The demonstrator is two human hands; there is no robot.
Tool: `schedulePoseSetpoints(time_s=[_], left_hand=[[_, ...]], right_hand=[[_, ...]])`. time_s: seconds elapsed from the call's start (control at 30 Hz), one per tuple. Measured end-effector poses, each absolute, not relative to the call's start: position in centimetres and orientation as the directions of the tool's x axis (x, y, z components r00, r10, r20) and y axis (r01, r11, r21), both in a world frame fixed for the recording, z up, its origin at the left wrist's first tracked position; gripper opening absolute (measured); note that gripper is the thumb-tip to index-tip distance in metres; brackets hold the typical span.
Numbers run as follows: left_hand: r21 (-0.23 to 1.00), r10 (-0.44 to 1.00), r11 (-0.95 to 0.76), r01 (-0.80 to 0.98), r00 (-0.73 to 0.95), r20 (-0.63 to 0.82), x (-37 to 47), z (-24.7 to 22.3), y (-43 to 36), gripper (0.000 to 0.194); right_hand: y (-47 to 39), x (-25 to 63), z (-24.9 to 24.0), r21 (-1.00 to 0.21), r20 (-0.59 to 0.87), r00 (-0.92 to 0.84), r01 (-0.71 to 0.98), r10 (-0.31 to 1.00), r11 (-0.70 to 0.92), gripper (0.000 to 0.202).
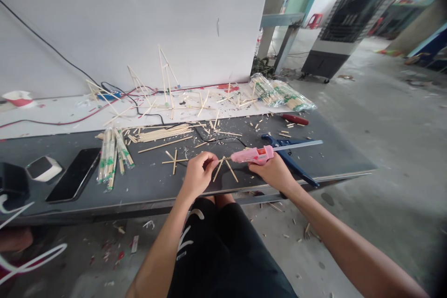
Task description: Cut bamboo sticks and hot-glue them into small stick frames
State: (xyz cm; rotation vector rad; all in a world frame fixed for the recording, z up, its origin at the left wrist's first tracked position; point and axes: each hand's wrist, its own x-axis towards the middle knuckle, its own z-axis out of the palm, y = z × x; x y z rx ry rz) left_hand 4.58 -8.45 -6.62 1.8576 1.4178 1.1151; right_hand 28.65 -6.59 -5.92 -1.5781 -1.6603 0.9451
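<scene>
My right hand [270,170] is closed around a pink glue gun [253,154], with a long clear glue stick [300,145] jutting from its back. The gun's nozzle points left, toward the fingertips of my left hand [199,172]. Those fingers are pinched together at the top of a small frame of wooden sticks [230,171], whose legs spread on the dark table. To the left of my left hand lies a star of crossed sticks [174,160]. Blue pipe cutters [293,163] rest just behind and right of my right hand.
Loose wooden sticks [164,133] and green-and-clear packs of sticks [111,158] lie left of centre. A black phone [74,174] is near the front edge. Stick structures [165,74] stand at the back. A red-handled tool [295,119] and bagged sticks [282,93] lie at right. A black cord [223,138] crosses the table.
</scene>
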Motion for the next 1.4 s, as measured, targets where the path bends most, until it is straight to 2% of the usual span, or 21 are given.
schedulePoseSetpoints(time_s=[0.2,0.4,0.73,0.87,1.0,1.23,1.4], left_hand=[[0.82,0.955,-0.292,0.493,0.111,0.273,4.6,-6.7,-8.4,0.014],[0.821,0.956,-0.288,0.493,0.1,0.275,4.6,-6.6,-8.5,0.015],[0.819,0.957,-0.286,0.498,0.104,0.271,4.5,-6.8,-8.4,0.019],[0.814,0.955,-0.291,0.502,0.107,0.276,4.5,-6.6,-8.4,0.019],[0.817,0.954,-0.296,0.495,0.105,0.282,4.6,-6.4,-8.5,0.019],[0.869,0.961,-0.275,0.41,0.118,0.248,4.7,-6.1,-8.7,0.018],[0.884,0.962,-0.272,0.38,0.124,0.243,4.6,-6.2,-8.7,0.018]], right_hand=[[-6.7,28.5,-5.7,-0.857,-0.024,-0.052,0.516,0.998,0.006,0.011],[-6.8,28.4,-5.5,-0.848,-0.034,-0.053,0.53,0.998,-0.001,0.018],[-6.8,28.4,-5.5,-0.836,-0.041,-0.042,0.548,0.998,-0.012,0.015],[-7.0,28.5,-5.7,-0.854,-0.052,-0.056,0.52,0.997,-0.016,0.013],[-6.7,29.1,-5.4,-0.887,-0.022,-0.078,0.462,0.997,0.017,0.021],[0.5,30.5,-3.9,-0.905,-0.091,0.025,0.416,0.996,-0.093,0.034],[7.2,29.2,-4.1,-0.859,-0.124,0.029,0.496,0.992,-0.122,0.017]])
